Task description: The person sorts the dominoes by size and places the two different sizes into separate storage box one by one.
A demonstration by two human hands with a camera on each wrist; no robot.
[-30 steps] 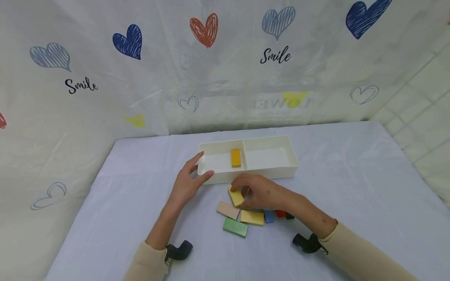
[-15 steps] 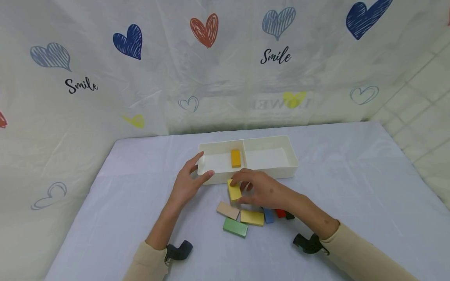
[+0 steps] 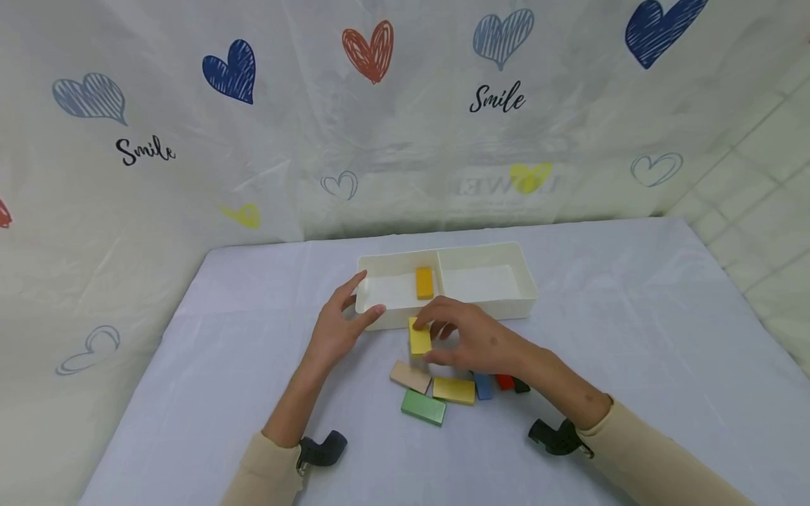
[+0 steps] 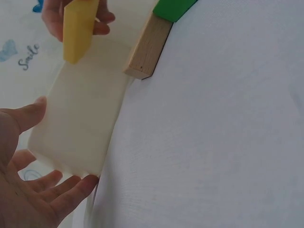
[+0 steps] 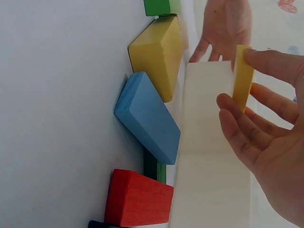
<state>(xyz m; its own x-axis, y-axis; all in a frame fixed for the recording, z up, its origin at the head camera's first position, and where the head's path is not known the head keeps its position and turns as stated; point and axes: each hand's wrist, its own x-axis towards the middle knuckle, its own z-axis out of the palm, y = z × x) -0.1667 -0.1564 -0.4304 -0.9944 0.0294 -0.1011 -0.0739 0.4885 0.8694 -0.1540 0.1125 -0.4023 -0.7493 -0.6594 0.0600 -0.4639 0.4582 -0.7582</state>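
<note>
Black "Smile" lettering (image 3: 497,98) backs right hand (image 3: 471,337) pinching yellow block (image 3: 418,341), left hand (image 3: 335,328) widely gripping white box (image 3: 506,309).

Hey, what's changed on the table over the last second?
The right hand has carried the yellow block it holds forward and slightly left, up to the front of the box; nothing was let go. The left hand stays at the box's left end; the orange block inside, light green block and wooden block haven't moved.

Left hand (image 3: 337,329) holds one end of a white box (image 3: 490,310); right hand (image 3: 473,339) pinches a yellow block (image 3: 418,340)
</note>
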